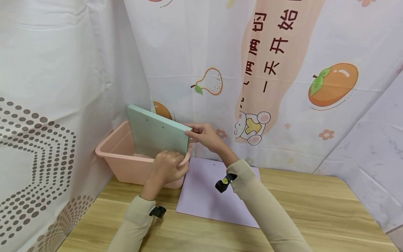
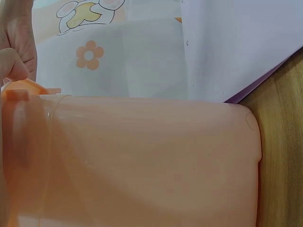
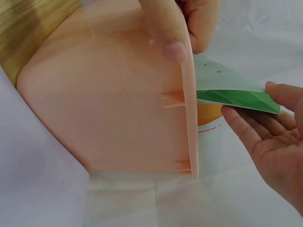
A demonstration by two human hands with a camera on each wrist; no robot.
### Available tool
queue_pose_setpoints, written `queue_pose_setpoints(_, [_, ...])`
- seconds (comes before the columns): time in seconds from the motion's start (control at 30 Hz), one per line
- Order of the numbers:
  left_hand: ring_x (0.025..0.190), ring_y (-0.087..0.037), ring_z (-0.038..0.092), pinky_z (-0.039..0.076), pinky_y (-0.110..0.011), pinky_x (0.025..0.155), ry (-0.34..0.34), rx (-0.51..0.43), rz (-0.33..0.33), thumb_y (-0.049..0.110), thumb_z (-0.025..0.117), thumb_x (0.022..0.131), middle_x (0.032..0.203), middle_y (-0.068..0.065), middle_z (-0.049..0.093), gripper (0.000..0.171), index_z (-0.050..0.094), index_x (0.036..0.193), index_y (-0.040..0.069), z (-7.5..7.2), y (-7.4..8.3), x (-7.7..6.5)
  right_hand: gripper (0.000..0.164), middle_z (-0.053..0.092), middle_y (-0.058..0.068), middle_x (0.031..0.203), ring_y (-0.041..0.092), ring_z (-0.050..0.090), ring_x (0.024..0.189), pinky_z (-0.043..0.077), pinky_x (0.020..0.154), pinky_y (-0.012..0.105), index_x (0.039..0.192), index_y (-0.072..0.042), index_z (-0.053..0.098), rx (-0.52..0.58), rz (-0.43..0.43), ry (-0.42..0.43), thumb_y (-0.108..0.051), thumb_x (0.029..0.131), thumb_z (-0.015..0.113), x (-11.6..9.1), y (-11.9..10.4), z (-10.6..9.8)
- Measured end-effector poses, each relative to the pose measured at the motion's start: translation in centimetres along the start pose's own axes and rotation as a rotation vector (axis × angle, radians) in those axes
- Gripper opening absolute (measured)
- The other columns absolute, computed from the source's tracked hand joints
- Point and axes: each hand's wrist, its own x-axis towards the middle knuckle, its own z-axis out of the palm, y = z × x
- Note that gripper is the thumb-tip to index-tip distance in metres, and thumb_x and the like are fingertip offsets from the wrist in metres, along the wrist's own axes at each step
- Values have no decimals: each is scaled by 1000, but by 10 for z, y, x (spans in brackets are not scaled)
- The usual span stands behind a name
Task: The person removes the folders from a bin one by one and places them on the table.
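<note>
A pale green file folder (image 1: 157, 133) stands tilted on edge in a pink plastic bin (image 1: 130, 168), its upper part rising above the rim. My right hand (image 1: 207, 137) pinches the folder's upper right corner between thumb and fingers. In the right wrist view, the folder's end (image 3: 241, 99) shows a brighter green inside, with the right hand's thumb on one side and fingers on the other. My left hand (image 1: 167, 166) grips the bin's rim at the near right corner, its thumb (image 3: 165, 33) outside the wall. The folder's lower edge is hidden inside the bin.
A light purple folder (image 1: 214, 196) lies on the wooden table (image 1: 302, 203), right beside the bin. Behind hangs a white curtain (image 1: 189, 45) with fruit prints, and a dotted one (image 1: 47, 70) comes down close on the bin's left.
</note>
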Motion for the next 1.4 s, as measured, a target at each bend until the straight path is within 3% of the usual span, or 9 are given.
queue_pose_setpoints(0.13, [46, -9, 31, 22, -23, 48, -2, -5, -2, 33, 65, 80, 49, 5, 43, 32, 51, 55, 17, 0, 0, 0, 37, 70, 27, 119, 12, 72, 96, 56, 92, 52, 134, 1, 63, 7, 9, 6, -6, 99, 62, -1, 1, 0])
queue_pose_setpoints(0.4, [46, -8, 31, 22, -23, 48, 1, -9, -2, 32, 64, 79, 49, 6, 41, 33, 48, 55, 17, 1, 0, -1, 37, 71, 28, 115, 12, 72, 94, 51, 94, 61, 134, 2, 63, 26, -3, 1, -4, 97, 63, -2, 3, 1])
queue_pose_setpoints(0.9, [45, -8, 29, 21, -22, 48, 19, -7, 5, 31, 65, 79, 48, 6, 39, 34, 46, 54, 18, -1, 0, 1, 40, 68, 29, 123, 26, 74, 104, 58, 88, 47, 136, 4, 60, -17, -36, -6, 0, 97, 62, -3, 0, 2])
queue_pose_setpoints(1.4, [46, -8, 33, 24, -22, 47, 12, -6, 8, 31, 67, 77, 49, 6, 42, 31, 49, 55, 17, 1, -1, 0, 48, 68, 24, 127, 35, 69, 115, 60, 86, 42, 141, -6, 60, -50, -118, 49, 0, 94, 67, -11, 16, 12])
